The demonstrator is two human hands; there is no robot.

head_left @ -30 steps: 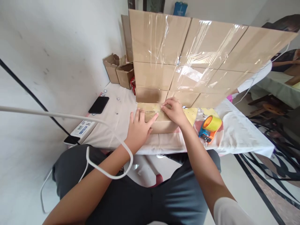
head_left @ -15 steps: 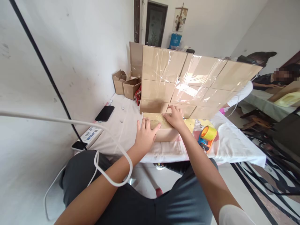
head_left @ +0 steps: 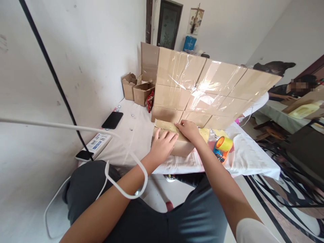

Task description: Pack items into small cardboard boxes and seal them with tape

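Observation:
On the table in front of me is a small cardboard box (head_left: 183,151), with a yellowish strip of clear tape (head_left: 165,125) along its far top edge. My left hand (head_left: 164,145) lies over the box's left top side, fingers extended and slightly apart. My right hand (head_left: 189,130) rests on the far right part of the top, thumb pointing left onto the tape, fingers bent and partly hidden. Neither hand appears to grasp anything. A tape dispenser (head_left: 223,147) with a yellow roll lies just right of the box.
Behind the box stands a wall of taped cardboard boxes (head_left: 199,87). Small open boxes (head_left: 143,92) and a red packet (head_left: 150,101) sit to its left. A black phone (head_left: 112,120) lies on the tablecloth (head_left: 134,135). A white cable (head_left: 126,194) loops over my left forearm. People work at right.
My left hand has slid slightly right and inward on the box top, its fingers now closer together. My right hand has dropped slightly nearer, fingers more bent. The box looks slightly turned.

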